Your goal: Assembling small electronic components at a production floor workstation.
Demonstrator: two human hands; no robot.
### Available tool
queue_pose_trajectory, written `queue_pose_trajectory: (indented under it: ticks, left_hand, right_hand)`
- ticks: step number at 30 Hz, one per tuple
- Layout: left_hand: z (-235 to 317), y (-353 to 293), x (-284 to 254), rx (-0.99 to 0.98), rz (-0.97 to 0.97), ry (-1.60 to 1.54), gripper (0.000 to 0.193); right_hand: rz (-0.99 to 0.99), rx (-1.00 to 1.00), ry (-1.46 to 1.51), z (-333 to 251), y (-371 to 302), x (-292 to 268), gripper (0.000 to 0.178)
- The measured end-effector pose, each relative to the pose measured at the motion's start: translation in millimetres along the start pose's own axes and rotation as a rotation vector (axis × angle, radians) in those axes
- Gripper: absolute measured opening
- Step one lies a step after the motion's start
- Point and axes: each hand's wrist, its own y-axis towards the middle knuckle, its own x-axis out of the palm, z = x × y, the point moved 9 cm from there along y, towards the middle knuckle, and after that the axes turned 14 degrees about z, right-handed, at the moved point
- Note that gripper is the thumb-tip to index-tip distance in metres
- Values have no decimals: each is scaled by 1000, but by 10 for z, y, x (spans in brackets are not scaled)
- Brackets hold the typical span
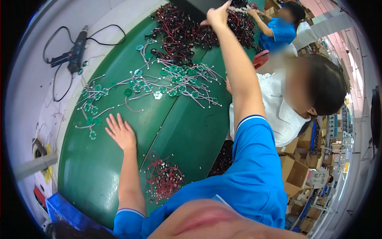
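The left hand is spread out and empty over the green tabletop, near the green discs. The right hand reaches far off by the black pile, and from where I stand I can't tell if it holds anything

A green worktop carries the things, with a dark seam running along its length. Toward the far end, a wide heap of black parts with red wires reaches close to the right edge. Just nearer lies a spread of green discs with pale wires, densest around the seam and thinning toward the left edge, where a few discs lie apart. A whitish piece sits at the near side of this spread. By the near edge is a tangle of red wires with small round bits.
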Motion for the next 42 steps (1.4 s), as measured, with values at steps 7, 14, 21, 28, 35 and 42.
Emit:
queue_pose_trajectory:
  ticks: [7, 14, 21, 28, 35, 42]
  left_hand:
    - [176, 93, 188, 0, -89, -45, 54]
    - [28, 36, 115, -27, -126, -40, 56]
    - [81, 65, 119, -9, -106, -50, 57]
    - [99, 62, 110, -9, -113, -22, 58]
    - [112, 59, 110, 1, -96, -21, 56]
    - [137, 97, 88, 4, -88, -25, 55]
  right_hand:
    - [101, 78, -515, 1126, 1596, 52, 49]
    - [389, -308, -352, 244, 287, 140, 30]
    - [130, -573, -969, 713, 516, 627, 40]
    - [96, -441, -839, 767, 925, 529, 34]
    - [86, -342, -999, 624, 1268, 432, 29]
    - [114, -374, -628, 723, 1243, 421, 41]
